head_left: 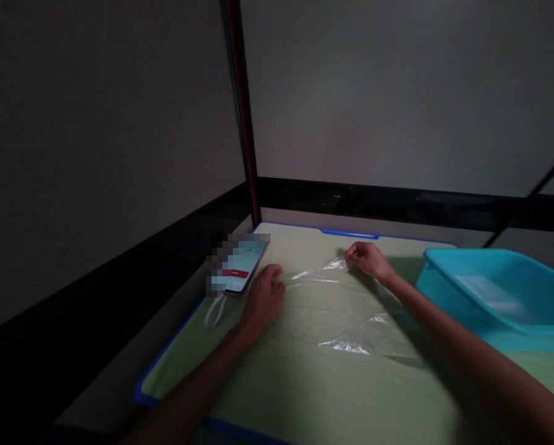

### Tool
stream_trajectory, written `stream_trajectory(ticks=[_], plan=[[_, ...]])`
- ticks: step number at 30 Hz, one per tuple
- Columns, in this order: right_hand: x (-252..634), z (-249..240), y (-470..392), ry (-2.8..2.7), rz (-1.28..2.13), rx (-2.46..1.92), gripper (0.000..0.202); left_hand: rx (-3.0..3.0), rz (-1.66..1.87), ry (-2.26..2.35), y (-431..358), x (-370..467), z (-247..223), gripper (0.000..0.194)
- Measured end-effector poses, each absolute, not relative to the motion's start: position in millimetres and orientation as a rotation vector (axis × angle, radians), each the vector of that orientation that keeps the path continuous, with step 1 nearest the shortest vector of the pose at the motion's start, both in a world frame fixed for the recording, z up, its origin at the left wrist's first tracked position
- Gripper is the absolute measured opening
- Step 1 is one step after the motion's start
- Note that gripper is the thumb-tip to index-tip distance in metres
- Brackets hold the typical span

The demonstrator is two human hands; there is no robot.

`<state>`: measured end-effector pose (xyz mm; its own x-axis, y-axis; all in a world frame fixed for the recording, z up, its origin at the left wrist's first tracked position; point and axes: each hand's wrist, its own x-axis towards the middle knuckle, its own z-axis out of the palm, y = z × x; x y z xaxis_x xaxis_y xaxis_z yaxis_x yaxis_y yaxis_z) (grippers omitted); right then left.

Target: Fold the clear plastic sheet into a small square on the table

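A clear plastic bag [332, 309] lies spread and wrinkled on the pale green tabletop [300, 395]. Its far right corner is pinched between the thumb and fingers of my right hand [367, 259]. At the bag's left edge is my left hand [264, 296], thumb and fingers apart, close to the plastic with nothing visible between them. Just left of that hand rests a phone [247, 266] with a lit screen, partly covered by blurred blocks. A white loop strap [215, 311] hangs from its near end onto the table.
A turquoise plastic basin [485, 315] stands at the right, with something whitish inside. The table has a raised blue edge [166, 364]. Grey walls with a dark band [379, 201] rise behind and at the left.
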<state>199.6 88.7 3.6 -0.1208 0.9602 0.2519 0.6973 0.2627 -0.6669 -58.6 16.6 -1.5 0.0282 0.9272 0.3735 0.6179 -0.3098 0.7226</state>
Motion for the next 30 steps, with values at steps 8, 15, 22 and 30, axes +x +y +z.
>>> stream_trajectory(ticks=[8, 15, 22, 30], plan=[[196, 26, 35, -1.829, 0.411, -1.297, 0.012, 2.071, 1.140, 1.379, 11, -55, 0, 0.032], [193, 25, 3, -1.849, 0.334, -1.270, 0.018, 1.954, 1.164, 1.433, 12, -56, -1, 0.032], [201, 27, -26, -2.212, 0.240, -1.245, 0.017, 2.128, 1.162, 1.474, 10, -56, 0, 0.039], [193, 38, -32, -2.501, 0.088, -1.245, 0.033, 2.330, 0.924, 1.422, 5, -54, 3, 0.041]])
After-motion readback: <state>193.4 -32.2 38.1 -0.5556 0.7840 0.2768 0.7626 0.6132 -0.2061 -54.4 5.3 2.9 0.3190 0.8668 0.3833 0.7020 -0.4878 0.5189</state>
